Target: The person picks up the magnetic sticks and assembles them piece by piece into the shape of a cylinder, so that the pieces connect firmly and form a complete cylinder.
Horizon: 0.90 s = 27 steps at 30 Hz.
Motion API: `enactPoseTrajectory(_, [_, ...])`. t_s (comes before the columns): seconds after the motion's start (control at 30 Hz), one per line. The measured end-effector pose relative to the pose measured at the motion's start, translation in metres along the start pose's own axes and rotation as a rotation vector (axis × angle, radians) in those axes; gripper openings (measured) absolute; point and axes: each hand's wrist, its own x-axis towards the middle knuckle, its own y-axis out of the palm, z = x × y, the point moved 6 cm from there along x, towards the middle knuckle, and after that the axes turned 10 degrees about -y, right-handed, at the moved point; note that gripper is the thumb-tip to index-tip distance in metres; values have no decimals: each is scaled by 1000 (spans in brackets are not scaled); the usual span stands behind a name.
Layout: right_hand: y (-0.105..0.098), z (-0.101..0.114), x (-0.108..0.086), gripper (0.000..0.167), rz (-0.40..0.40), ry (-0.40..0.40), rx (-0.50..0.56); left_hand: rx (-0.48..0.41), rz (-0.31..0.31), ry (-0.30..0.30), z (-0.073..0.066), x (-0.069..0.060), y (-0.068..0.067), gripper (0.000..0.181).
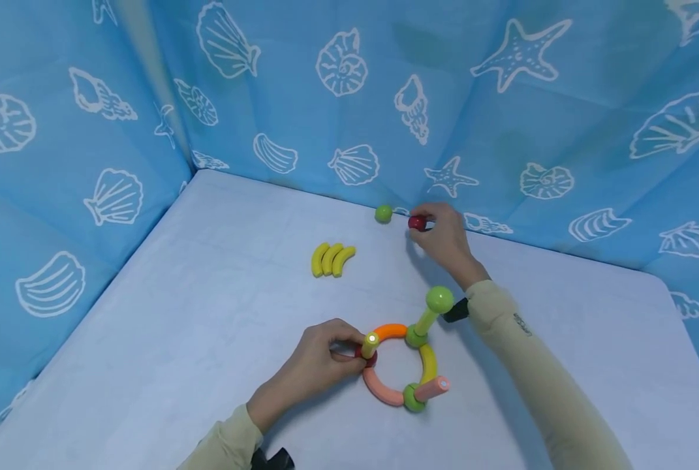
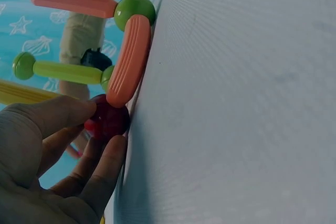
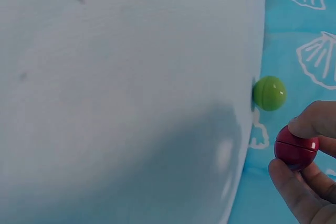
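My right hand (image 1: 445, 240) pinches a loose red ball (image 3: 295, 148) between thumb and fingers near the table's back edge. With thumb and fingers, my left hand (image 1: 326, 358) holds another red ball (image 2: 107, 118) at the left of a toy ring. Curved orange (image 1: 391, 331), yellow (image 1: 428, 363) and pink (image 1: 382, 390) sticks form this ring, joined by the red ball and two green balls. Straight sticks rise from the joints: a yellow stick (image 1: 371, 344), a light green stick (image 1: 426, 322) topped by a green ball (image 1: 440, 299), and a pink stick (image 1: 432, 389) that leans outward.
A loose green ball (image 1: 383, 214) lies at the back edge, left of my right hand. Several curved yellow sticks (image 1: 327, 260) lie side by side behind the ring. Blue shell-patterned curtains (image 1: 302, 98) border the white table (image 1: 220, 274) at the back and left.
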Motion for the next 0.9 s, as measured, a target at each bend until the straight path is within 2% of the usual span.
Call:
enactPoseTrajectory(0.23, [-18,2,-16,32,-38,-20,-32,24,-1,-5,-1,1,1,25])
enactPoseTrajectory(0.43, [-31,8,-31,34,-69,-22,-16,29,-2,-14,0,1,1,25])
enactPoseTrajectory(0.9, [-58,27,-68,36,-127,-101,-22,45,-12,-3,0,1,1,23])
